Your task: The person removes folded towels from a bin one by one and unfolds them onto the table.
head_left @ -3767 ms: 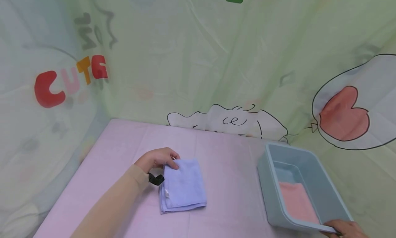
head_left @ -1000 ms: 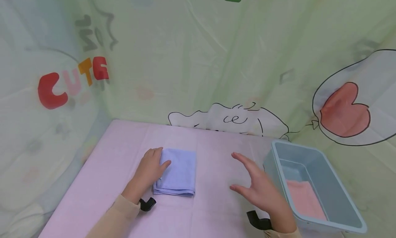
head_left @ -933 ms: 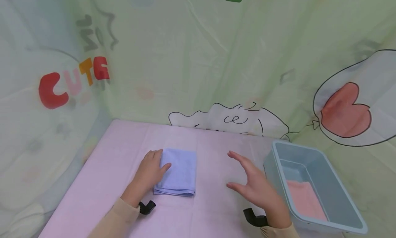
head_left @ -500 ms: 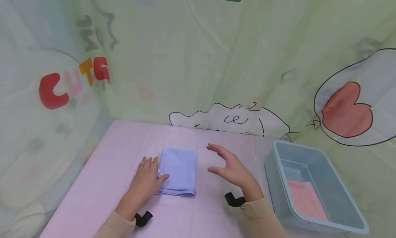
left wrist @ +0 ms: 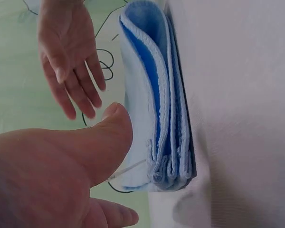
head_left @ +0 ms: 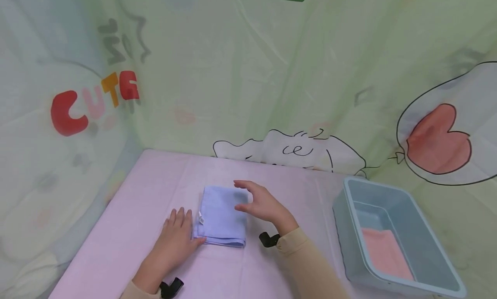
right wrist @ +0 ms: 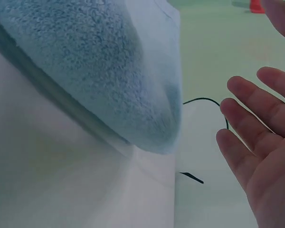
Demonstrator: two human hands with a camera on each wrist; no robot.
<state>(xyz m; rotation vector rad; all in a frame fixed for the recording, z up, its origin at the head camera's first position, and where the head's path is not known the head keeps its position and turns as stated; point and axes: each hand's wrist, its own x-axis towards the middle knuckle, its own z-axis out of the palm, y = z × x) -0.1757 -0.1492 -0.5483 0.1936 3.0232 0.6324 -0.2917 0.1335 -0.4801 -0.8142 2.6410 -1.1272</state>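
A folded light-blue towel [head_left: 223, 217] lies on the pink tabletop, a small white tag at its left edge. In the left wrist view, the towel [left wrist: 140, 90] shows several stacked layers with a rounded fold. Beside its near left corner is my left hand [head_left: 172, 243], fingers straight, thumb tip at the corner; whether it touches is unclear. My right hand [head_left: 264, 206] hovers at the towel's right edge, thumb and fingers apart with nothing between them. The right wrist view has the right hand's fingers [right wrist: 256, 111] apart from the towel's fuzzy edge [right wrist: 85, 61].
A light-blue plastic bin [head_left: 341, 230] stands on the right of the table, a folded pink cloth [head_left: 386, 251] inside it. Printed curtains [head_left: 233, 74] hang behind and to the left of the pink tabletop [head_left: 167, 174].
The right hand let go of the bin's rim and moved left to the towel. The left hand came off the towel and slid toward its near left corner. The towel sits slightly farther back.
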